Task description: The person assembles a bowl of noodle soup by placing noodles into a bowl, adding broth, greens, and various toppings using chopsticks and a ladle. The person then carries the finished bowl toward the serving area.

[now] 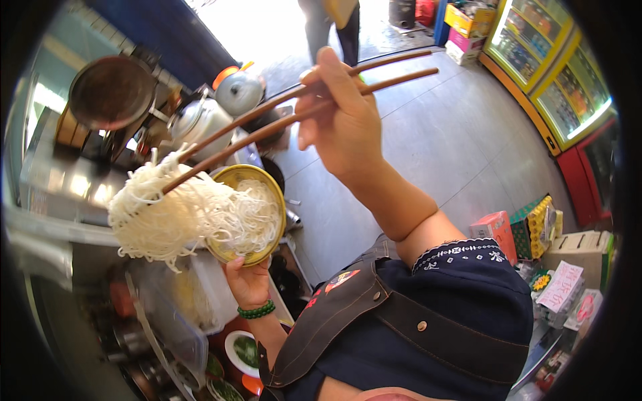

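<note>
My right hand (341, 115) grips a pair of long brown chopsticks (251, 128), raised high before me. Their lower ends are sunk in a large clump of white noodles (160, 215) on the left, which hangs over the left side of a yellow bowl (278, 233). More white noodles (256, 220) lie in the bowl, and strands join the two masses. Below, my left hand (248, 280) holds the bowl by its near rim, with the thumb on the edge; a green bead bracelet circles that wrist.
Beyond the bowl stand a lidded metal pot (198, 118), another lidded pot (238, 94) and a large dark pan (111, 92). Clear plastic containers (200, 295) and a white bowl of greens (246, 351) are nearer. A person (346, 37) stands at the doorway; drinks coolers (531, 40) line the right.
</note>
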Demonstrator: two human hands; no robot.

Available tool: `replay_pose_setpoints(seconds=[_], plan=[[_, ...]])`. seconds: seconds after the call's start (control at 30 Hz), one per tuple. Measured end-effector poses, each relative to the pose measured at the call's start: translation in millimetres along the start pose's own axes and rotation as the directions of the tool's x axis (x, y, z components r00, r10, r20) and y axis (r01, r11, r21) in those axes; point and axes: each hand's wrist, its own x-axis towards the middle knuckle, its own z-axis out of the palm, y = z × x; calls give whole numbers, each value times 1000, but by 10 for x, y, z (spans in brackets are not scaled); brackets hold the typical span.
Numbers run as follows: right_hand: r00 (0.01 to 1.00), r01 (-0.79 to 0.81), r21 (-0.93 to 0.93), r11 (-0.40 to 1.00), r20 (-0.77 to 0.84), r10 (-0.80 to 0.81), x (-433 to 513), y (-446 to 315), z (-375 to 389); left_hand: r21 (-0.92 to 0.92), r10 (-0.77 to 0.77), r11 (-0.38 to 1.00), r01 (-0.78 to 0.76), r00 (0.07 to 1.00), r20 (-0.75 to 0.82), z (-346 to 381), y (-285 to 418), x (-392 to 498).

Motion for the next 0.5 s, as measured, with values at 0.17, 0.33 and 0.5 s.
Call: replay_pose_setpoints(seconds=[0.17,0.33,0.5], plan=[[974,97,-87,991,-197,-113,527,-1119,-1082,-41,-274,958,283,950,153,758,-1134,933],[936,237,-218,947,-211,-283,1328,-2237,-1959,-61,-408,896,441,868,283,1785,-2271,2067],[853,385,-391,836,-195,-484,2246,-3182,-2782,40,-545,820,571,759,356,2943,-3361,3308]])
